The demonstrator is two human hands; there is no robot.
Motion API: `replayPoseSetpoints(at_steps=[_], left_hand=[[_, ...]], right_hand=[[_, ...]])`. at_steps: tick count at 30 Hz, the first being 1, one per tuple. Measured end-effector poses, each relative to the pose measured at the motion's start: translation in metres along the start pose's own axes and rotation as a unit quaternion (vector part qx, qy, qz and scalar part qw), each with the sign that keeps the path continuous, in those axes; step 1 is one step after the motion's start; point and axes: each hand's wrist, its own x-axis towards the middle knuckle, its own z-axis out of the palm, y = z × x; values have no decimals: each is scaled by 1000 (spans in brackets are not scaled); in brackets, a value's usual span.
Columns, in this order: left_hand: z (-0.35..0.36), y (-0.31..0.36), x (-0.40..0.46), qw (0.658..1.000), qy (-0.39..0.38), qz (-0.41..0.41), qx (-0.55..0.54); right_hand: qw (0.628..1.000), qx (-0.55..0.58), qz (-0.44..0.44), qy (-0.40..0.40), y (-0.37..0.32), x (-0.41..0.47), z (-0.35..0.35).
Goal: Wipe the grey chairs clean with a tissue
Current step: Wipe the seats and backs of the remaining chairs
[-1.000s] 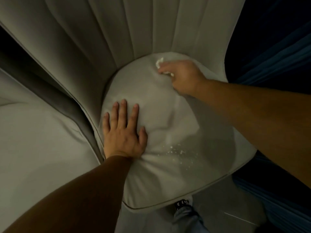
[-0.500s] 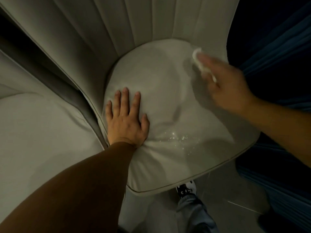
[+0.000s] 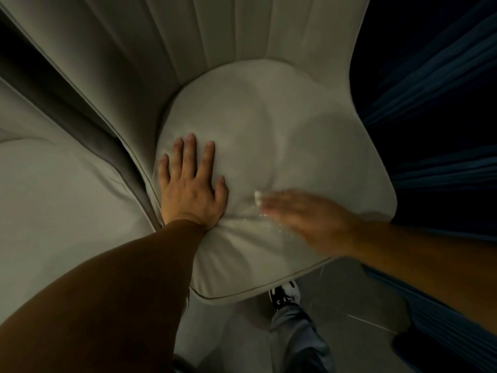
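Observation:
A grey chair fills the view, with a rounded seat cushion (image 3: 269, 125) and a fluted backrest (image 3: 228, 30) behind it. My left hand (image 3: 191, 184) lies flat on the cushion's left side, fingers straight, pressing it down. My right hand (image 3: 304, 219) is blurred with motion over the cushion's front middle. It holds a small white tissue (image 3: 258, 197), of which only a bit shows at the fingertips. Small white crumbs (image 3: 271, 224) lie on the cushion just beside that hand.
A second grey chair (image 3: 53, 197) stands close on the left, a narrow dark gap between the two. Dark blue pleated fabric (image 3: 435, 117) hangs on the right. Below the seat's front edge are my shoe (image 3: 285, 294), my grey trouser leg and a tiled floor (image 3: 349, 297).
My right hand swept with the tissue from the cushion's back across to its right edge, then down to the front middle by the crumbs. My left hand has stayed pressed in place.

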Motion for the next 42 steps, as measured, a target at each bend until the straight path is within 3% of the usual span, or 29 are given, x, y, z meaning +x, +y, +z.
replayPoseSetpoints(at_steps=[2,3,6,8,14,16,21,24,26,29,32,36,39,42], left_hand=[[-1,1,0,1000,-6,-1,-2],[-1,1,0,1000,-9,-3,-2],[-1,2,1,1000,-8,-3,0],[-1,2,1,1000,-7,-2,1],[1,0,0,1000,9,3,-3],[2,0,1,1000,10,2,-1],[4,-4,0,1000,11,7,5],[3,-2,-1,1000,12,4,6],[3,-1,1,1000,10,5,6],[3,-1,1,1000,11,3,3],[3,-1,0,1000,5,5,6],[1,-2,0,1000,-9,2,7],[0,0,1,1000,-19,0,5],[-4,0,2,999,-47,-3,18]], right_hand=[[999,7,0,-50,-15,-21,6],[999,29,-2,-34,-17,-25,3],[988,85,74,101,1,-8,-16],[972,23,149,180,25,23,-41],[965,-109,190,144,72,77,-39],[972,-120,153,131,56,72,-26],[997,-73,-25,8,-9,20,8],[995,-46,-67,-57,-37,-11,13],[996,-19,-75,-47,-40,-25,10],[998,13,-10,61,-16,-27,-8],[969,-11,161,186,39,-12,-41],[930,-74,304,194,86,13,-44],[921,-87,312,218,64,18,-16],[950,-63,222,211,25,8,8]])
